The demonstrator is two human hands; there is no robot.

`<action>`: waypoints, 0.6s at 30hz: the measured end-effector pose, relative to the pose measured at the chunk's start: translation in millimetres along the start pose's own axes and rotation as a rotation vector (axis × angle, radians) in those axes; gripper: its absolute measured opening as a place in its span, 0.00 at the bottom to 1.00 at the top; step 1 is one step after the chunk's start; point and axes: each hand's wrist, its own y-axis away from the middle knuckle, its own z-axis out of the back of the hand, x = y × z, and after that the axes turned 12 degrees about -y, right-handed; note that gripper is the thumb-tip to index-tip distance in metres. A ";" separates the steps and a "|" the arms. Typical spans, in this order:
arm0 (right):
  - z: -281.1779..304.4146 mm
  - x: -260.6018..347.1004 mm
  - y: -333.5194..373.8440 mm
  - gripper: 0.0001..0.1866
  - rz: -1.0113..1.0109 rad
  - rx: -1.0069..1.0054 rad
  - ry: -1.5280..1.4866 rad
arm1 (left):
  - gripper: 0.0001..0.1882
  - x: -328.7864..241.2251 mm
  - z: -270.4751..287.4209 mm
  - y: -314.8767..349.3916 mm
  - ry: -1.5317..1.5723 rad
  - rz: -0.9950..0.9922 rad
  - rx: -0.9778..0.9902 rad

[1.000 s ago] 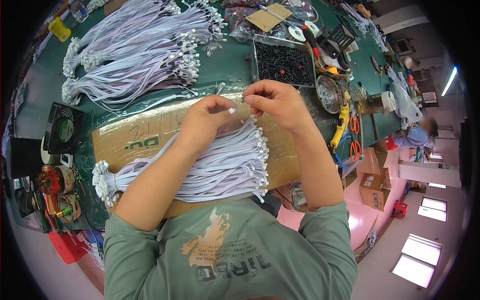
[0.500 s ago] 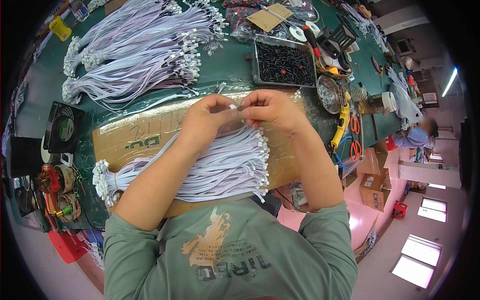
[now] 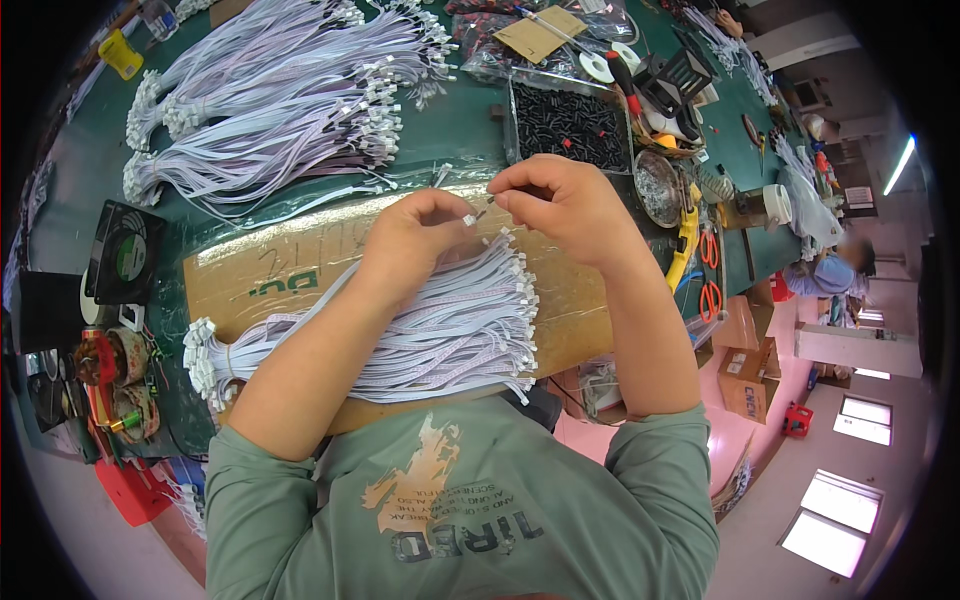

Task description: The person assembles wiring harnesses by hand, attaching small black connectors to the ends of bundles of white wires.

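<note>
Above the cardboard, my left hand (image 3: 415,238) is closed in a pinch around a small white cable connector (image 3: 469,219). To its right my right hand (image 3: 560,205) is pinched too, and a tiny dark piece (image 3: 490,202) shows at its fingertips, close to the connector. Beneath my wrists lies a bundle of white flat cables (image 3: 430,340), tied near its left end, with white connectors at both ends. A flat cardboard sheet (image 3: 225,290) under clear film supports the bundle. Beyond my right hand stands a clear tray (image 3: 512,150) full of small black pieces.
More tied cable bundles (image 3: 270,140) lie at the far left. A black fan (image 3: 128,255) stands at the left. On the right are a metal dish (image 3: 657,188), a yellow-handled tool (image 3: 684,245), orange-handled scissors (image 3: 710,300) and a red screwdriver (image 3: 625,85). A person (image 3: 840,272) sits farther right.
My right hand has moved up and slightly right, away from my left, which stays nearly in place. The fingertips of the two hands, close together before, are now apart.
</note>
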 end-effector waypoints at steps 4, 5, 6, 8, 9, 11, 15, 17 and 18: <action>-1.5 4.3 -1.0 0.10 0.033 0.019 0.041 | 0.07 0.6 0.8 0.3 -0.002 -0.014 0.009; -2.0 7.5 -0.6 0.09 0.066 0.025 0.102 | 0.07 1.3 1.1 0.0 0.005 -0.017 0.012; -2.7 9.3 -0.6 0.09 0.100 0.031 0.164 | 0.07 1.8 1.3 -0.1 0.006 -0.017 0.010; -3.6 7.8 -1.4 0.09 0.132 0.047 0.198 | 0.07 2.0 0.0 -0.3 0.008 -0.022 0.009; -4.1 7.3 -1.8 0.09 0.164 0.063 0.232 | 0.07 1.7 -0.2 -0.3 0.008 -0.023 0.010; -6.2 9.2 -3.5 0.09 0.186 0.066 0.258 | 0.07 1.5 0.9 0.3 -0.015 -0.027 0.004; -5.3 7.8 -1.0 0.08 0.200 0.001 0.245 | 0.07 1.3 0.6 -0.4 -0.010 -0.027 0.005; -0.2 9.7 -0.8 0.08 0.139 -0.020 0.195 | 0.06 1.7 0.0 0.0 0.014 -0.017 0.005; 1.3 10.9 -1.4 0.07 0.076 -0.043 0.147 | 0.06 2.5 0.6 -0.2 0.014 -0.017 0.003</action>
